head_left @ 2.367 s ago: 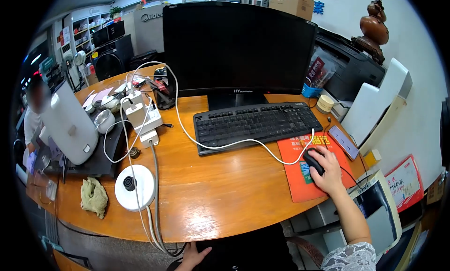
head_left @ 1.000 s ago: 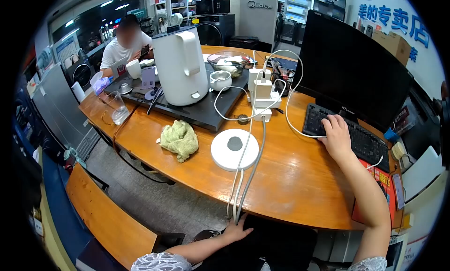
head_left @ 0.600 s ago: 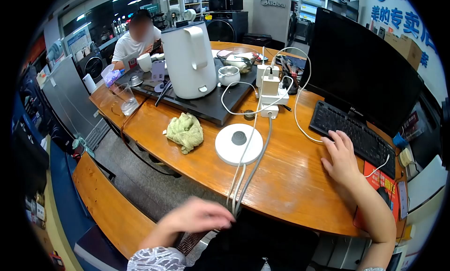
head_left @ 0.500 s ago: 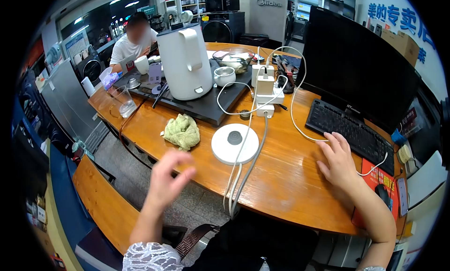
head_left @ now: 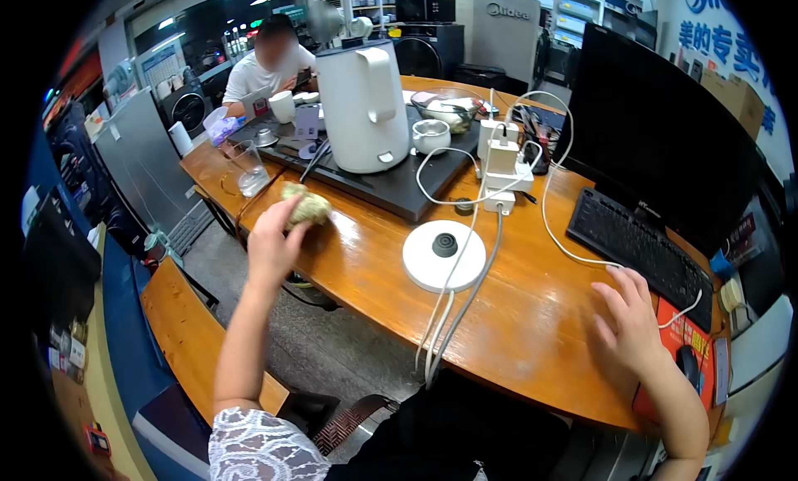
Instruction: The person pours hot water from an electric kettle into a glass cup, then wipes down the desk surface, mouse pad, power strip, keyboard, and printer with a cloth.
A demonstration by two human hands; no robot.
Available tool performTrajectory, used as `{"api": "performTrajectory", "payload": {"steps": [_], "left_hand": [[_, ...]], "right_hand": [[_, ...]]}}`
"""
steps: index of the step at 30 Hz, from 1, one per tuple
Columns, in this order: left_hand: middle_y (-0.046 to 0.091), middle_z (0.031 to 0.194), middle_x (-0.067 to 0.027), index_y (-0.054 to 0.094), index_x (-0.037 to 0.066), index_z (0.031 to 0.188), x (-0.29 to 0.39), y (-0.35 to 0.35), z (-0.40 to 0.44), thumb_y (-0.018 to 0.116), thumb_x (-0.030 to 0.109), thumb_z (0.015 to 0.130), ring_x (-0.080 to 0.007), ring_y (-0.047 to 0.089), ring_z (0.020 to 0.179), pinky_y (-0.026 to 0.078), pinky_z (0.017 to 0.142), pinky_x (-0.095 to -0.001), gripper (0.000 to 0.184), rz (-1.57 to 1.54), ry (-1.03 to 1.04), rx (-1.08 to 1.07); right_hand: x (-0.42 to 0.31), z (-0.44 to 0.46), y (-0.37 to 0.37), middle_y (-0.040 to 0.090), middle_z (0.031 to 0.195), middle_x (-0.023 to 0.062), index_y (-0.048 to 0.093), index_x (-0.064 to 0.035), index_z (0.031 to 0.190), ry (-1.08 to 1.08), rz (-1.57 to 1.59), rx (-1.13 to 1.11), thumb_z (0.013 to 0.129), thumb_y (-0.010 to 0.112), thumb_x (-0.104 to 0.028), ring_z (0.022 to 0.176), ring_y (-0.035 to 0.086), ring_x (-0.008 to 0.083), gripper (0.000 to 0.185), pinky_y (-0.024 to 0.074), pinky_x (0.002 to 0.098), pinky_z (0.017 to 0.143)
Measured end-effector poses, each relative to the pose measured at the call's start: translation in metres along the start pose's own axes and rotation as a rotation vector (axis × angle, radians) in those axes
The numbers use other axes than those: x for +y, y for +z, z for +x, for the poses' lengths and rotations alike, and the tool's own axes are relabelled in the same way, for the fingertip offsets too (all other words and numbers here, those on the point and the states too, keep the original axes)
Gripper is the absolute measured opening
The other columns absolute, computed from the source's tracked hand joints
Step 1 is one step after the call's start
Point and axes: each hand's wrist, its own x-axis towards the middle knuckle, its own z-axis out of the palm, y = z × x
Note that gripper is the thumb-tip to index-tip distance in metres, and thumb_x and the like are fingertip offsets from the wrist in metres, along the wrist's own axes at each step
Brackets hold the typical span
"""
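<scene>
My left hand [head_left: 276, 238] grips a crumpled green cloth [head_left: 309, 208] near the left edge of the wooden table [head_left: 532, 323]; some of its fingers are hidden behind the cloth. Over the table's right part, my right hand [head_left: 625, 319] has its fingers apart and holds nothing. It is close to a thin white cable and the black keyboard [head_left: 636, 244]. Between my hands lies a round white kettle base [head_left: 422, 263] with a dark connector at its centre. Beyond it, a white electric kettle [head_left: 359, 115] stands upright on a black tray [head_left: 399, 194].
A clear glass pitcher [head_left: 251, 177] stands near the table's left edge. Cables run from stacked white plugs [head_left: 501, 167] across the table's front edge. A monitor [head_left: 661, 140] and a mouse [head_left: 687, 363] are at right. Another person [head_left: 268, 69] sits across the table.
My left hand has reached forward and taken hold of the cloth, which has shifted left on the table, away from the kettle base. My right hand stays near the keyboard, fingers apart.
</scene>
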Motion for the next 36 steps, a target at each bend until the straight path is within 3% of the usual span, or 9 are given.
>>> {"api": "performTrajectory", "payload": {"steps": [3, 7, 11, 15, 17, 22, 25, 31, 36], "left_hand": [[0.059, 0.115, -0.0163, 0.054, 0.004, 0.120, -0.051, 0.035, -0.005, 0.066, 0.022, 0.079, -0.0343, 0.052, 0.110, 0.042, 0.092, -0.0399, 0.046, 0.018, 0.096, -0.244], [0.055, 0.120, -0.0164, 0.052, 0.005, 0.122, -0.024, 0.026, -0.001, 0.067, 0.025, 0.077, -0.0347, 0.048, 0.115, 0.040, 0.096, -0.0388, 0.051, 0.063, 0.022, -0.417], [0.056, 0.119, -0.0183, 0.051, 0.004, 0.123, 0.035, 0.013, -0.015, 0.069, 0.031, 0.076, -0.0351, 0.050, 0.112, 0.040, 0.095, -0.0411, 0.057, 0.400, 0.330, -0.164], [0.055, 0.103, -0.0175, 0.060, -0.001, 0.101, 0.115, -0.011, -0.020, 0.066, 0.051, 0.077, -0.0312, 0.052, 0.102, 0.043, 0.089, -0.0401, 0.058, -0.393, 0.176, -0.867], [0.056, 0.099, -0.0185, 0.061, -0.002, 0.095, 0.142, -0.004, -0.030, 0.064, 0.054, 0.078, -0.0306, 0.053, 0.098, 0.044, 0.085, -0.0397, 0.059, -0.350, 0.281, -1.003], [0.060, 0.085, -0.0166, 0.065, 0.000, 0.085, 0.137, 0.037, -0.034, 0.053, 0.020, 0.088, -0.0296, 0.060, 0.082, 0.047, 0.076, -0.0375, 0.024, -0.631, 0.070, -0.807], [0.063, 0.087, -0.0160, 0.066, 0.001, 0.090, 0.144, 0.024, -0.025, 0.059, 0.014, 0.085, -0.0277, 0.062, 0.084, 0.048, 0.074, -0.0347, 0.016, -0.510, -0.059, -0.869], [0.064, 0.088, -0.0096, 0.067, 0.006, 0.102, 0.141, 0.020, -0.036, 0.067, 0.009, 0.080, -0.0209, 0.062, 0.080, 0.049, 0.073, -0.0296, 0.022, -0.619, 0.230, -0.811], [0.063, 0.087, -0.0100, 0.067, 0.005, 0.098, 0.118, 0.000, -0.013, 0.070, 0.013, 0.077, -0.0222, 0.062, 0.078, 0.050, 0.071, -0.0312, 0.023, -0.476, 0.222, -0.535]], "right_hand": [[-0.003, 0.004, 0.002, 0.047, 0.123, 0.0204, 0.055, -0.0044, 0.111, -0.012, 0.020, 0.020, 0.067, 0.065, -0.004, 0.114, 0.044, 0.0386, 0.045, 0.0385, 0.0444, 0.097], [-0.016, 0.011, 0.005, 0.048, 0.122, 0.0210, 0.055, -0.0042, 0.111, -0.054, 0.071, -0.008, 0.071, 0.065, -0.008, 0.111, 0.047, 0.0370, 0.041, 0.0406, 0.0434, 0.094], [-0.031, 0.016, 0.005, 0.051, 0.118, 0.0198, 0.056, -0.0047, 0.107, -0.136, 0.152, -0.025, 0.076, 0.065, -0.012, 0.104, 0.052, 0.0341, 0.033, 0.0439, 0.0420, 0.089], [-0.046, 0.019, 0.011, 0.055, 0.110, 0.0148, 0.058, -0.0060, 0.100, -0.186, 0.225, -0.048, 0.078, 0.064, -0.015, 0.090, 0.058, 0.0293, 0.025, 0.0483, 0.0395, 0.079], [-0.051, 0.024, 0.019, 0.059, 0.100, 0.0109, 0.061, -0.0062, 0.093, -0.193, 0.246, -0.009, 0.079, 0.063, -0.015, 0.083, 0.059, 0.0274, 0.017, 0.0499, 0.0371, 0.070], [-0.053, 0.044, 0.031, 0.061, 0.087, 0.0113, 0.063, -0.0044, 0.085, -0.106, 0.287, -0.087, 0.081, 0.058, -0.012, 0.082, 0.059, 0.0293, 0.010, 0.0499, 0.0380, 0.069], [-0.048, 0.082, 0.056, 0.062, 0.084, 0.0113, 0.065, -0.0051, 0.084, -0.056, 0.245, -0.047, 0.079, 0.061, -0.011, 0.082, 0.059, 0.0277, 0.008, 0.0495, 0.0367, 0.073], [-0.052, 0.179, 0.146, 0.062, 0.091, 0.0161, 0.059, -0.0061, 0.104, 0.040, 0.213, 0.219, 0.080, 0.059, -0.018, 0.091, 0.056, 0.0346, 0.027, 0.0474, 0.0425, 0.080], [-0.056, 0.215, 0.170, 0.062, 0.095, 0.0182, 0.060, -0.0023, 0.096, 0.264, 0.142, -0.055, 0.079, 0.061, -0.026, 0.095, 0.058, 0.0341, 0.029, 0.0497, 0.0426, 0.080]]}}
